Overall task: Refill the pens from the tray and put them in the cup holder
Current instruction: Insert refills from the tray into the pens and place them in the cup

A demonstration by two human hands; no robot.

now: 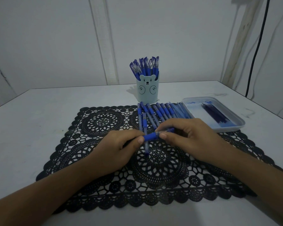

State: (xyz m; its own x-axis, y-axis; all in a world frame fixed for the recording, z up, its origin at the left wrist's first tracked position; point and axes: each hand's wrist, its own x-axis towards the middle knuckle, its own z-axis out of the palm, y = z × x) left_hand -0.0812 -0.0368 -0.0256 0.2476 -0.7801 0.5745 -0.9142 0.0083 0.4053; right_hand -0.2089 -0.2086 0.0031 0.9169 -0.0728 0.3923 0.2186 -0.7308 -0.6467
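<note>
Both hands hold one blue pen (151, 136) level above the black lace mat (104, 168). My left hand (121, 147) pinches its left end, and my right hand (185, 137) grips its clear barrel on the right. Beyond the hands a row of blue pens (160, 111) lies on the mat, and one more pen (146, 144) lies under the held one. The pale blue bear cup holder (147, 90) stands behind them with several capped pens (145, 66) in it. To the right, a pale tray (235, 126) holds dark refills (216, 115).
The white table (39, 115) ends at a wall just behind the cup holder. A black cable (258, 46) hangs down the wall at the right. The tray sits close to the table's right edge.
</note>
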